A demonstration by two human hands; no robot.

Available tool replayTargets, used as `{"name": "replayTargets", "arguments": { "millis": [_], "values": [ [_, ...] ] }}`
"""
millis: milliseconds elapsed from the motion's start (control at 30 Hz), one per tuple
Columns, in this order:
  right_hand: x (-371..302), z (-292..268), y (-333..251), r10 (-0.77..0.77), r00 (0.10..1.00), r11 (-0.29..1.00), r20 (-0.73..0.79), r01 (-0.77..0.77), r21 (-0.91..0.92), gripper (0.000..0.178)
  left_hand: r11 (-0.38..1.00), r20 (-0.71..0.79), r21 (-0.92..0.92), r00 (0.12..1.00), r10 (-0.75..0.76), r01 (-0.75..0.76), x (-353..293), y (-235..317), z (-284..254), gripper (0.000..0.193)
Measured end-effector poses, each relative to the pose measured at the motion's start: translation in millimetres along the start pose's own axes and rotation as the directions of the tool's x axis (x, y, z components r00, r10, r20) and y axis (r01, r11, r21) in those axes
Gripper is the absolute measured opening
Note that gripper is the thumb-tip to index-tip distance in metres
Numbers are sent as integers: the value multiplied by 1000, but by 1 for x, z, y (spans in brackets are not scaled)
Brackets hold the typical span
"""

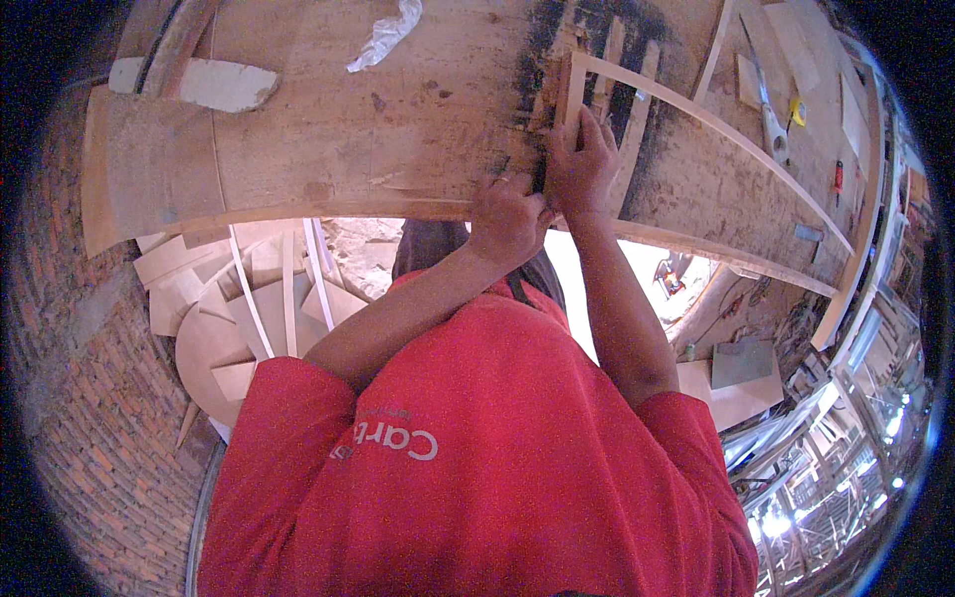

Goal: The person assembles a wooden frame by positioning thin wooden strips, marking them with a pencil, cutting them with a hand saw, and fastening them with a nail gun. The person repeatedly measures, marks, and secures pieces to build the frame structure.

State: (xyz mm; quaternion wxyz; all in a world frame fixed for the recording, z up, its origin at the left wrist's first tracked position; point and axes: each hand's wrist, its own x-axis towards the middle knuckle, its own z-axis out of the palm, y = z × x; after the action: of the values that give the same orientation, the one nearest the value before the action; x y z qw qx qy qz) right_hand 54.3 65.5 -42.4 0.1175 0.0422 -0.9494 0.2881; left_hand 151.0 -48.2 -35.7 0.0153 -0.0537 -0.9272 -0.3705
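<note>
A worn wooden workbench (398, 129) runs across the top of the view. On it lies a thin pale wooden frame (696, 111), its corner near a blackened patch of the bench. My right hand (582, 159) rests on the frame's short upright strip, fingers pointing up along it and pressing it to the bench. My left hand (507, 217) is clenched at the bench's front edge, touching the right hand. It grips a small dark tool (538, 181) that is mostly hidden between the two hands. My red shirt fills the lower middle.
A crumpled white plastic scrap (388, 30) lies at the bench's far side. A handsaw (771, 114), a yellow tape measure (798, 109) and a red tool (839, 179) sit at the right. Wood offcuts (249, 318) are piled below left beside a brick wall (90, 418).
</note>
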Motion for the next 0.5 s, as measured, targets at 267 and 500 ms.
{"name": "replayTargets", "arguments": {
  "millis": [267, 500],
  "values": [
    [6, -6, -10, 205, 970, 979, 131, -202, -38, 43, 974, 110, -186, 988, -107, 127, 12, -9, 7, 35],
    [71, -22, -21, 281, 915, 952, 290, -226, -208, 54, 921, 92, -319, 974, -206, 225, 44, 10, -4, 39]
  ]
}}
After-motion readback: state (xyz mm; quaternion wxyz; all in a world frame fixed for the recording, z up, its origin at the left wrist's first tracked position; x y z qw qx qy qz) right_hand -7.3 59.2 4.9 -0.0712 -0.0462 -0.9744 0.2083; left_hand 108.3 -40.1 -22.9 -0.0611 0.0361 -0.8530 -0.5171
